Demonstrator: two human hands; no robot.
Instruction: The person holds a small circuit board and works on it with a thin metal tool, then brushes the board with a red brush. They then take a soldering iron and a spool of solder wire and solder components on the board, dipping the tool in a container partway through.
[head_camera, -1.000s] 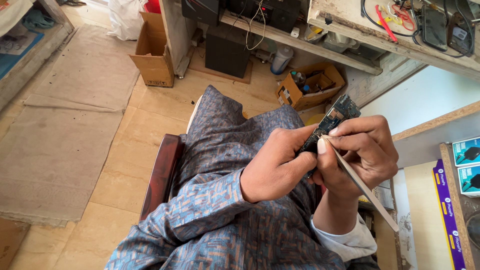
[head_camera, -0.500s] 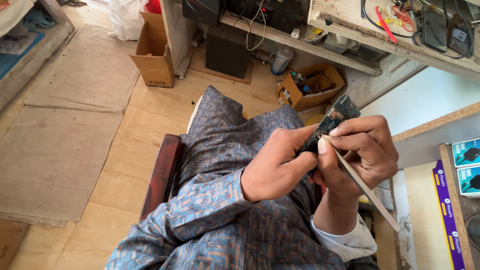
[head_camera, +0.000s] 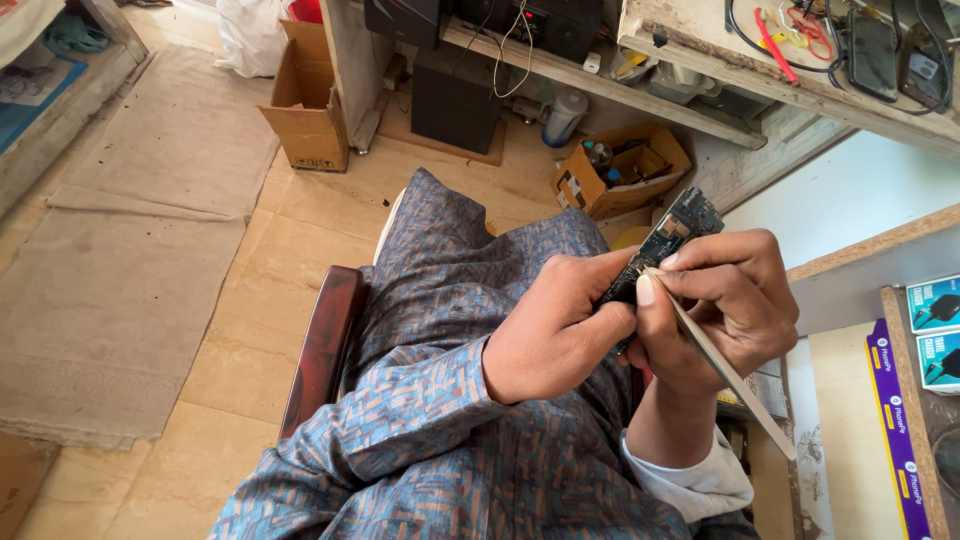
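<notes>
Above the lap, the left hand (head_camera: 560, 330) is closed around the lower end of 1 small dark circuit board (head_camera: 665, 240), while the right hand (head_camera: 725, 300) pinches 1 pair of slim metal tweezers (head_camera: 720, 365) with its tip at the board. On the floor stand 2 open brown cardboard boxes (head_camera: 305, 110) (head_camera: 620, 170). At the right edge lie 2 blue-and-white printed packs (head_camera: 935, 330) beside 1 purple strip (head_camera: 895, 420).
</notes>
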